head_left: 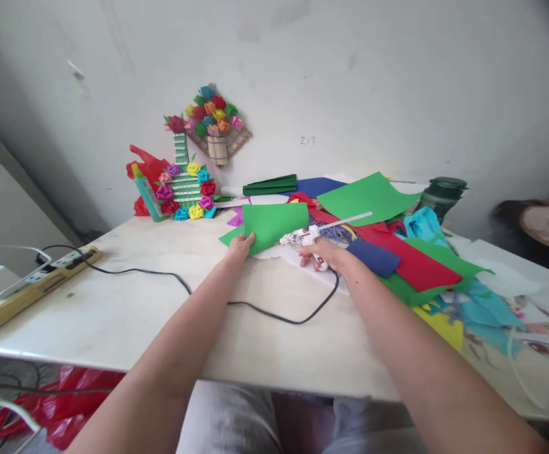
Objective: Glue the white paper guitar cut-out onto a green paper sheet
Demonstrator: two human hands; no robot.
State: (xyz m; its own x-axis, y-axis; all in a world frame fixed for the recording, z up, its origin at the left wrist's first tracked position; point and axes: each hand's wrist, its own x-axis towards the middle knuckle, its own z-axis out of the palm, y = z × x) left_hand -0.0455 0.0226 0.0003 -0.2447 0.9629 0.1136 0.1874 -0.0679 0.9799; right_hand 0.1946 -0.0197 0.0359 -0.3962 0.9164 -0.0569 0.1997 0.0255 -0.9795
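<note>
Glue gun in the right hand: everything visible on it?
The white, plastic-looking glue gun with coloured print is gripped in the right hand, nozzle pointing left toward the green paper-like sheet; whether they touch is unclear. A straight, whitish glue stick juts from its back, angled up rightward. A thin black cord trails from its handle.

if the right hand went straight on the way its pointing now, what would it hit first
Probably the green sheet held by the left hand: the right hand points that way, with its glue gun leading. Depth is unclear, so the glue gun may already touch the green sheet.
</note>
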